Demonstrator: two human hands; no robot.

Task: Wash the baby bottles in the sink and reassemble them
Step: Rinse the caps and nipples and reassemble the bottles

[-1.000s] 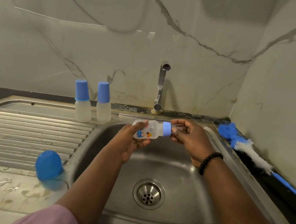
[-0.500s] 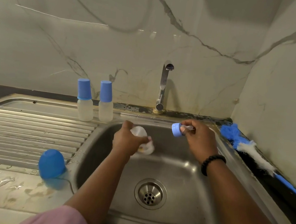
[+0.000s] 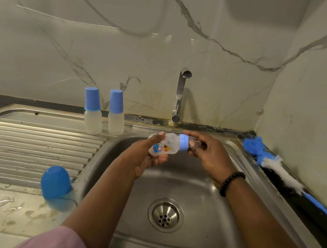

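A: Head view is showing a small clear baby bottle (image 3: 165,146) lying on its side in the centre of the frame, above the sink (image 3: 208,190) basin. How is it being held?

B: The left hand (image 3: 147,158) is curling round the body from below, thumb over the base end. The right hand (image 3: 205,154) is pinching the blue collar (image 3: 183,145) with thumb and fingers; the clear teat seems to be sitting behind those fingers, though I cannot tell for sure.

A: How is it likely handling?

B: Light, I am judging, as it is looking empty, and the plastic is looking stiff enough to take a firm squeeze. Puddles are lying on the counter at lower left, so I am guessing the bottle is wet and slippery. The waisted body is giving the left palm a natural hold, and the collar is the part to turn.

A: And its looks?

B: Translucent and faintly cloudy, with a cartoon print of a blue figure and orange shapes, plus small red and dark markings near the shoulder.

A: Anything else nearby?

B: Two capped bottles (image 3: 104,112) are standing upright, just beside each other, left of centre by the tap (image 3: 179,97). A blue cap (image 3: 56,182) is sitting at lower left on the drainboard (image 3: 26,144) edge. A blue and white bottle brush (image 3: 274,166) is lying along the right edge.
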